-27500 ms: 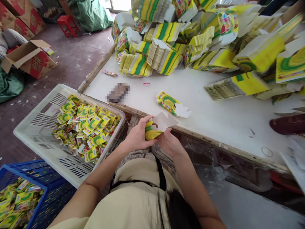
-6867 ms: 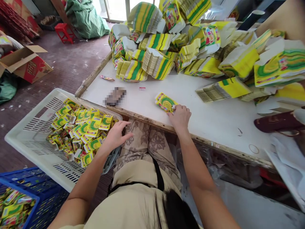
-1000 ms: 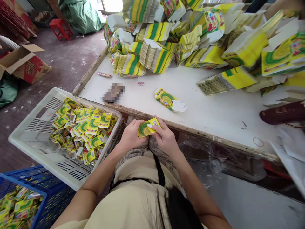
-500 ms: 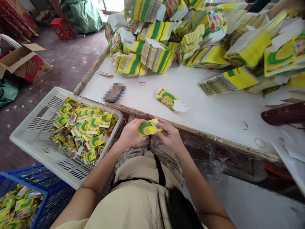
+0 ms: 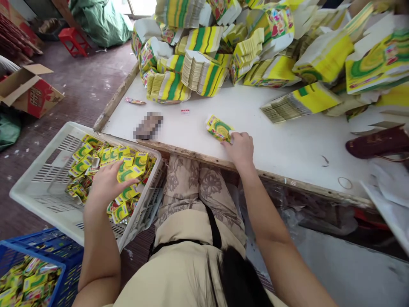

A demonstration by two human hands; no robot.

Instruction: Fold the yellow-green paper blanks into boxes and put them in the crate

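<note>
Over the white basket (image 5: pixel 60 215), my left hand (image 5: pixel 107 181) has its thumb and fingers spread apart. A closed yellow-green box (image 5: pixel 130 172) lies right by its fingertips, on the pile of similar small boxes. My right hand (image 5: pixel 240 147) is above the white table (image 5: pixel 179 132), its fingers closed on the near right end of another yellow-green box (image 5: pixel 219 128). That box rests on the tabletop, its printed face up; the fingers partly hide its white end.
Bundles of flat cartons (image 5: pixel 204 72) are heaped along the table's back. A pixelated object (image 5: pixel 148 125) sits near the front left edge, a dark red item (image 5: pixel 377 141) at the right. A blue crate (image 5: pixel 62 273) stands lower left, an open cardboard box (image 5: pixel 32 91) on the floor.
My left hand has gone from my lap to the basket with the box it held and has opened. My right hand has let go of that box and taken hold of the one on the table.
</note>
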